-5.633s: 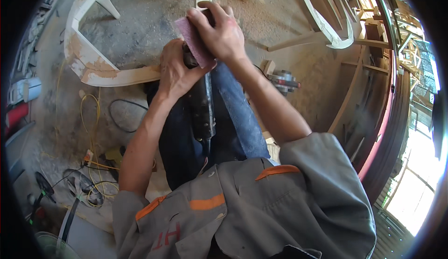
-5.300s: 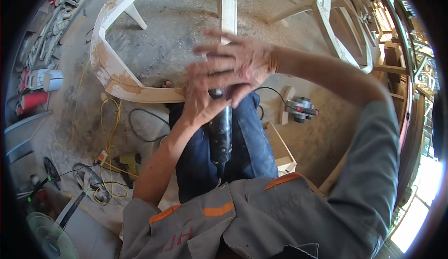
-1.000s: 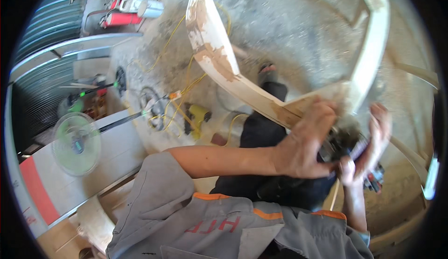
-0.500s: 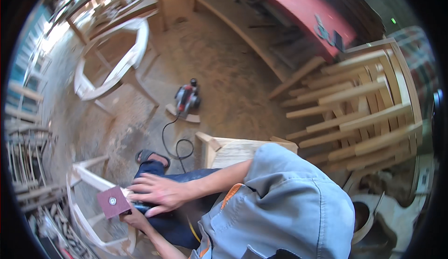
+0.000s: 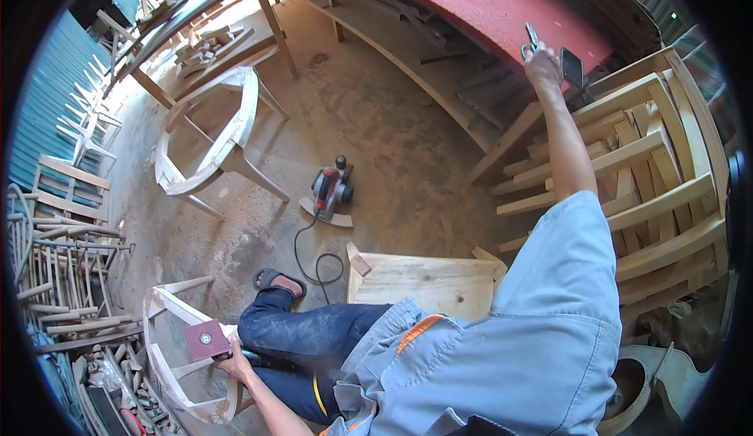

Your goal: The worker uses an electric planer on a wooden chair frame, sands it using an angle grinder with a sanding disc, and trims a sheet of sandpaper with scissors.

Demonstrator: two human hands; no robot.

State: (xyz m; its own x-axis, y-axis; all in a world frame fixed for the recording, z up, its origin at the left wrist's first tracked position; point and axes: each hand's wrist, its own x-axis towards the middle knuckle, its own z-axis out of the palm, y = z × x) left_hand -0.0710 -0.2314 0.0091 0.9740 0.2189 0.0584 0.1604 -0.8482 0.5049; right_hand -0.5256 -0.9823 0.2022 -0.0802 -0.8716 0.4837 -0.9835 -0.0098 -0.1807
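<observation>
My left hand point(image 5: 234, 362) is closed around the dark body of a power sander, whose square dark-red abrasive pad point(image 5: 207, 339) faces up with a round metal fastener in its middle. The tool is by my knees, over a pale wooden chair frame point(image 5: 161, 357). Far to the right, my right arm stretches out to a red tabletop point(image 5: 490, 4). There my right hand point(image 5: 543, 67) has its fingers closed at the handles of a pair of scissors point(image 5: 532, 34), blades pointing away. Just right of that hand lies a black phone point(image 5: 572, 67).
A red and black electric planer point(image 5: 331, 189) sits on the floor, its cord curling toward me. Beyond it stands another chair frame point(image 5: 227, 142). Stacked chair parts point(image 5: 627, 169) fill the right side; wood pieces point(image 5: 74, 279) pile up at left. A wooden panel point(image 5: 427, 283) is before me.
My right hand has left the sander and reached far right to the scissors on the red tabletop. My left hand still holds the sander. The view has shifted.
</observation>
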